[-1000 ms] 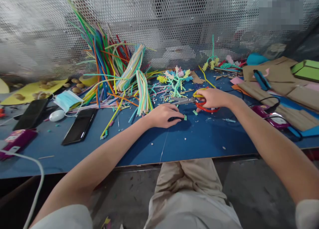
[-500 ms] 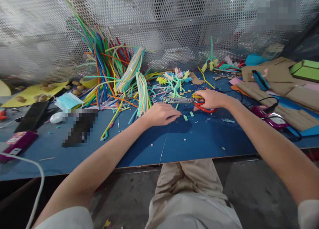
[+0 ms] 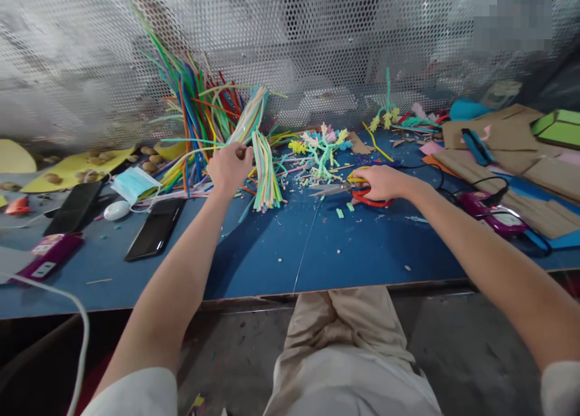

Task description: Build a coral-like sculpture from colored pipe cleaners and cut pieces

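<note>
Well, the right hand (image 3: 382,183) grasps scissors (image 3: 376,202); nearer the back edge of the desk (image 3: 362,241), the left hand (image 3: 230,167) is at pipe cleaners (image 3: 267,177), its grip hidden.

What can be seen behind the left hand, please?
Behind the left hand stands a pale bundle of pipe cleaners, with a perforated panel further back. The hand covers the bundle's lower end, so that part cannot be seen.

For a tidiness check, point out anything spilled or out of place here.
Loose green bits lie near the scissors like stray scraps, and a face mask looks odd beside the colourful stems, being no craft supply.
</note>
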Demonstrator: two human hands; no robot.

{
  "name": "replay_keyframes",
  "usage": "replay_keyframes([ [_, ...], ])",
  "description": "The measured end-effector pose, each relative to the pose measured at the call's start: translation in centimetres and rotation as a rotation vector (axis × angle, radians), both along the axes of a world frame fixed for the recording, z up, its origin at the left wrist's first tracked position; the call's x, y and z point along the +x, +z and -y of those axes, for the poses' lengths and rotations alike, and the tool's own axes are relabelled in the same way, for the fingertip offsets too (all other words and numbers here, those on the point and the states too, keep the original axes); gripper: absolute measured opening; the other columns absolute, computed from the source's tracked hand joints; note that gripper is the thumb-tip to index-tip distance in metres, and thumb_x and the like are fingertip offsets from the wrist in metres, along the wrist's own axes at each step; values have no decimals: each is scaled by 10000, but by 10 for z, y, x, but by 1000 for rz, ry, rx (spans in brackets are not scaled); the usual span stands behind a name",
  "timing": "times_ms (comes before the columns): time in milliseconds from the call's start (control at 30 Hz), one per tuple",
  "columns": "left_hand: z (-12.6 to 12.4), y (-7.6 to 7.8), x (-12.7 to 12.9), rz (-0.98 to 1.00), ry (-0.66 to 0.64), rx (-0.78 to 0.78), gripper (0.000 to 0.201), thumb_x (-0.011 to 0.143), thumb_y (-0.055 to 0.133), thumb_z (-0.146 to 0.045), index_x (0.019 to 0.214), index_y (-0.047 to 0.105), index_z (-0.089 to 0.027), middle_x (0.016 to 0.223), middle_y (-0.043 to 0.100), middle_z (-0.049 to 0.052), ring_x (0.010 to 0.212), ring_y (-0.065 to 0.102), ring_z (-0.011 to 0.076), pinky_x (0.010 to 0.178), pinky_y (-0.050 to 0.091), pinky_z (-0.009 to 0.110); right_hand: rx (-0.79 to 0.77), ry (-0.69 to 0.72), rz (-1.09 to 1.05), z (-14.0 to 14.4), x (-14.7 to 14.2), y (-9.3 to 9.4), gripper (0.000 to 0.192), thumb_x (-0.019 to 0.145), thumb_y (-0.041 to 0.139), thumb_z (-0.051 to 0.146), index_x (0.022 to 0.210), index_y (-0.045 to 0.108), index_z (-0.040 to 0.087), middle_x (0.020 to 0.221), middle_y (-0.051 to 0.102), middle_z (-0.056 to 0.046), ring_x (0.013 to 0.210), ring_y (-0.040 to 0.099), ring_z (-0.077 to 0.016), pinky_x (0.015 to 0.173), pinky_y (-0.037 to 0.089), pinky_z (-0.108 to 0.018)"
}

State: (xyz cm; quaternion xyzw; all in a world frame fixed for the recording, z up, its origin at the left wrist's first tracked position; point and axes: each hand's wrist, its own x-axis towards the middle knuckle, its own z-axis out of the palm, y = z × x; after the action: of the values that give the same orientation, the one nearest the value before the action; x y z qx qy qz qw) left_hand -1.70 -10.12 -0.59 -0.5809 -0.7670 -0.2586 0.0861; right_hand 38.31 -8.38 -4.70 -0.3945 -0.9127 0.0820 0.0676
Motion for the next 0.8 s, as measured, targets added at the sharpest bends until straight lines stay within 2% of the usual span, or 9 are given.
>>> replay_keyframes([
  [100,-5,-5,-10,24,18,-67,367,952,551,-538,1103,760,-276,1126,774,78,1110,663,349,912,484,426,36,40,15,7,-13,1,542,812,705,676,1097,645,220,1142,771,-135,984,715,-329,722,433,-352],
  [267,-9,-15,-14,-4,5,-141,339,911,592,-521,1104,777,-312,1137,773,66,1099,665,356,899,511,448,-25,67,-38,14,-26,-1,413,816,711,575,1021,627,227,1066,765,-124,933,704,-307,699,418,-340],
  [367,-9,-18,-11,-5,-16,-153,345,916,586,-524,1121,771,-317,1130,770,66,1098,663,341,912,519,444,-68,64,-94,13,-24,-4,425,812,726,610,963,589,236,952,733,-90,812,661,-257,662,385,-321],
  [500,-9,-20,-6,-41,-31,-180,382,918,576,-545,1099,788,-284,1116,780,94,1096,678,356,909,528,446,-137,53,-224,10,-18,-6,474,866,676,675,891,477,245,772,602,-2,665,527,-178,638,347,-309],
  [667,-13,-23,-8,-61,-13,-246,356,908,581,-510,993,805,-246,1039,791,117,1034,706,354,893,535,437,-282,57,-423,12,-16,-6,505,886,688,656,812,397,249,743,439,37,653,391,-141,618,335,-304],
  [800,-16,-27,-12,-63,-36,-256,340,916,571,-479,1009,801,-247,1081,790,119,1039,708,354,882,539,438,-496,76,-575,13,-17,-8,483,879,716,648,832,441,253,737,425,29,635,384,-142,569,346,-305],
])
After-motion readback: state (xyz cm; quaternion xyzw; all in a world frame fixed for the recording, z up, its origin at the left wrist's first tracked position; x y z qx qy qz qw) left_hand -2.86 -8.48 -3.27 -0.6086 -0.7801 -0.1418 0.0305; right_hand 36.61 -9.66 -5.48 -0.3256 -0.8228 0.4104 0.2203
